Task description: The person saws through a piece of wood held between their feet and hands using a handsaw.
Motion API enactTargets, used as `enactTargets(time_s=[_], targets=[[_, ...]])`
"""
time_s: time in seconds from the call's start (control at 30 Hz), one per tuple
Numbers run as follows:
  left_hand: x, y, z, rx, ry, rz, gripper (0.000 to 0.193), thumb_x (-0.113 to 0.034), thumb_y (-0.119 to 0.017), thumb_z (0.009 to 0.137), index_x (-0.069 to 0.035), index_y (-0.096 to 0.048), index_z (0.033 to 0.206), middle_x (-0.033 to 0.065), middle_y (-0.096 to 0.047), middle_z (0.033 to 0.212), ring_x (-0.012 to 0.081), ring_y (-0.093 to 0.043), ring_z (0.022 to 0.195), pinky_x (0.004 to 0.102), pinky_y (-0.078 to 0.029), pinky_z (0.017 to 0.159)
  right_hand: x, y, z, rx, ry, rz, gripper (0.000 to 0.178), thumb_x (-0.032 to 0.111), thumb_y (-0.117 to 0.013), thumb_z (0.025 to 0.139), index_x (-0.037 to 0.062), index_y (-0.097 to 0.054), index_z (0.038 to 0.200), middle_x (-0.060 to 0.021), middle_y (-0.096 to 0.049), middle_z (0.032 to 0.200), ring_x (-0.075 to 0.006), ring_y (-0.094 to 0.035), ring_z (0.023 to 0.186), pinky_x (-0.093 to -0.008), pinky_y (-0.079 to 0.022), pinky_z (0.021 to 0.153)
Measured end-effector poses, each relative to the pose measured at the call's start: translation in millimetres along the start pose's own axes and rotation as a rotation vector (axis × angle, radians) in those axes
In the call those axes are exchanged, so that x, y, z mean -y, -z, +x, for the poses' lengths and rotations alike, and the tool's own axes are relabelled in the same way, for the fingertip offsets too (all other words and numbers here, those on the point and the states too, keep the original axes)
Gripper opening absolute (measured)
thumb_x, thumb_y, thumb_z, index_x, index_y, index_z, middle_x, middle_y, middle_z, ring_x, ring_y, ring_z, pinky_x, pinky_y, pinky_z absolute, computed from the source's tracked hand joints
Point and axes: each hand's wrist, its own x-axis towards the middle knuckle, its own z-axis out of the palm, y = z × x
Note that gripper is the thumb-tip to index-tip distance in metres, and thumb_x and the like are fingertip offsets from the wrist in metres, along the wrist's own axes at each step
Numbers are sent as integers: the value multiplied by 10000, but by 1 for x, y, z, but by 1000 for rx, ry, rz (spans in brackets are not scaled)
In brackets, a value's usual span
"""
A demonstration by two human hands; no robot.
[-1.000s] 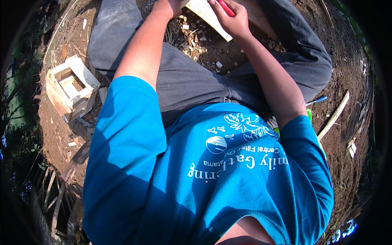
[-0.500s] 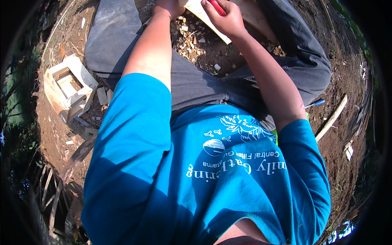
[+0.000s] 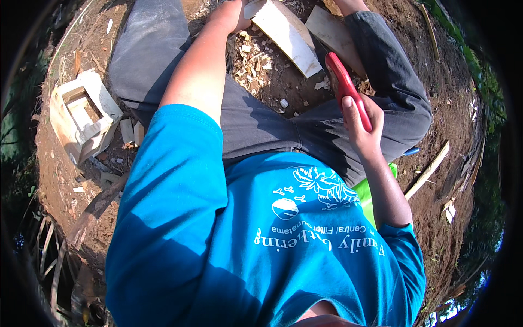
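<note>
My right hand (image 3: 364, 121) is wrapped round a red-handled tool (image 3: 341, 79), raised over my folded right leg. The handle's rounded end points away and to the left; I cannot make out a blade. My left hand (image 3: 230, 17), partly cut off by the top edge, is closed at the far end of a pale wooden board (image 3: 287, 39). That end looks jagged, and the board slants down toward the right between my legs, its near end by the wood chips (image 3: 256, 61).
Another flat board (image 3: 333, 34) lies beside my right leg. To the left stands a small wooden box frame (image 3: 81, 117), with offcuts (image 3: 127, 131) next to it. On the right lie a stick (image 3: 427, 170), a blue handle (image 3: 412, 151) and something bright green (image 3: 366, 201).
My right hand has come back toward me and to the right with the red-handled tool, away from the board. My left hand has stayed nearly in place at the board's far end.
</note>
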Motion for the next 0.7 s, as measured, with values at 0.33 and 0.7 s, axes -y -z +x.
enactTargets(time_s=[0.33,0.7], targets=[[-6,21,-35,-64,-330,2,491,-308,-693,872,-95,-584,1301,221,-733,1096,364,-724,1021,479,-579,870,35,-14,64,-295,227,254,333,347,-815,919,33,-704,912,41,-607,674,-36,-574,611,-206,-431,553],[-63,73,-143,-269,-598,-80,534,-176,-768,799,-121,-611,1307,162,-686,1101,381,-690,1039,487,-579,845,56,10,70,-538,446,228,278,270,-885,862,62,-707,915,42,-617,685,-8,-513,559,-183,-380,516]])
